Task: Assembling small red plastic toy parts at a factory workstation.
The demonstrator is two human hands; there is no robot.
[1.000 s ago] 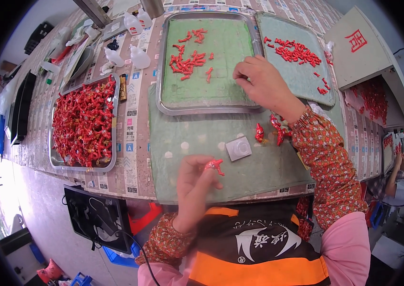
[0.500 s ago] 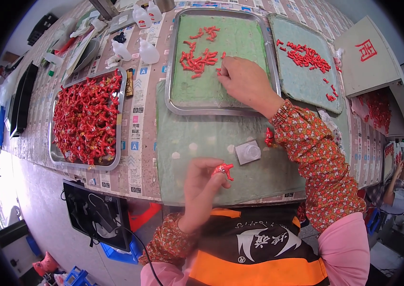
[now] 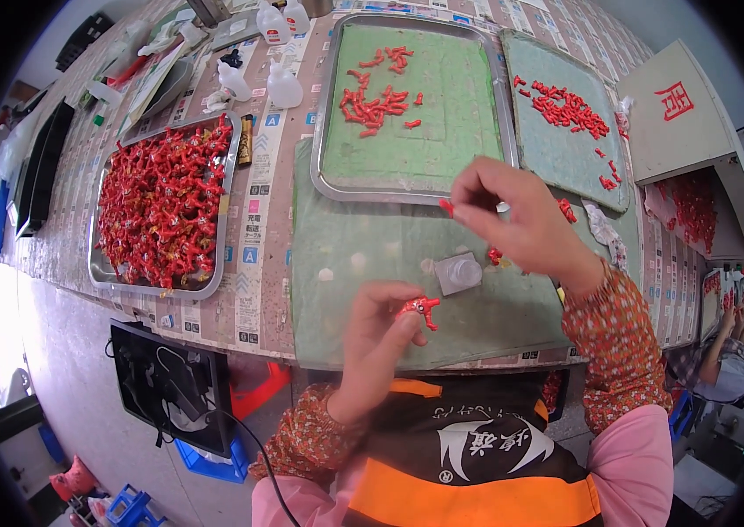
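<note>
At six o'clock, beyond a dark apron (image 3: 407,413) with white lettering and an emblem, the left hand (image 3: 374,341) pinches a red figure (image 3: 418,309), while the right hand (image 3: 511,211), at one o'clock from it, grasps a small red piece (image 3: 447,208) — seemingly a two-part holding step, the next move calling for steady fingertips. Farther off, white bottles (image 3: 273,24) at eleven o'clock bear red print too small to read — and a pale cabinet (image 3: 644,136) at two o'clock shows a bold red character.

At our left: rectangular silvery metal tray (image 3: 223,211) holding glossy red figurines (image 3: 161,206) | before us: squarish whitish round-topped block (image 3: 459,273) on flat greenish mat (image 3: 495,325) | beyond block: green-lined rectangular metal tray (image 3: 460,105) bearing small red curved pieces (image 3: 376,107) | right of that: flat bluish rectangular pad (image 3: 556,162) bearing similar red pieces (image 3: 572,114)
</note>
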